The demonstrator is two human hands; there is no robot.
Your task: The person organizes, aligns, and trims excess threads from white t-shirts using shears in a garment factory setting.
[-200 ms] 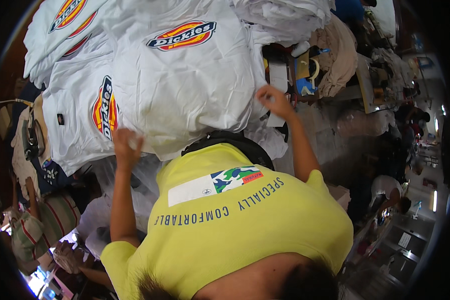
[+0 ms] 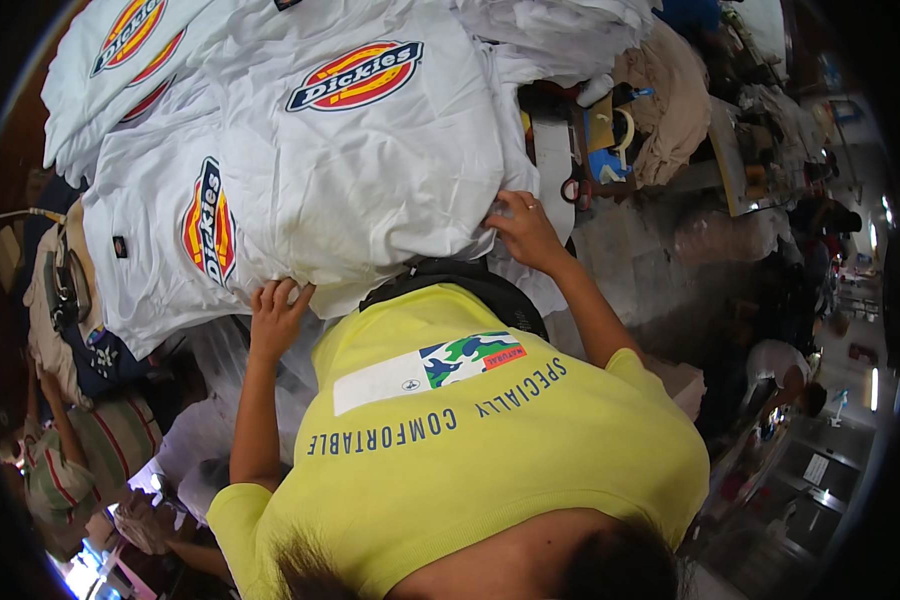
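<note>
A white T-shirt [image 2: 380, 175] with a red, yellow and dark blue oval print lies spread in front of me, its near edge by my waist. At its near left edge, my left hand [image 2: 278, 310] has its fingers bent over the fabric and appears to grip it; the thumb lies to the right. My right hand [image 2: 525, 232], with a ring on one finger, pinches the cloth at the near right edge. Farther left lies another white T-shirt [image 2: 160, 215], with the same kind of print and a small dark label.
More white shirts [image 2: 560, 40] are heaped at the far side. Right of them are scissors [image 2: 575, 190], a tape roll [image 2: 624, 130] and beige cloth [image 2: 665, 110]. An iron-like dark tool [image 2: 67, 290] lies at the far left. A person in a striped top [image 2: 100, 450] works to the left.
Both hands have come down from just above the shirt onto its near edge, the right one moving inward to the left. The shirt's print has shifted slightly left.
</note>
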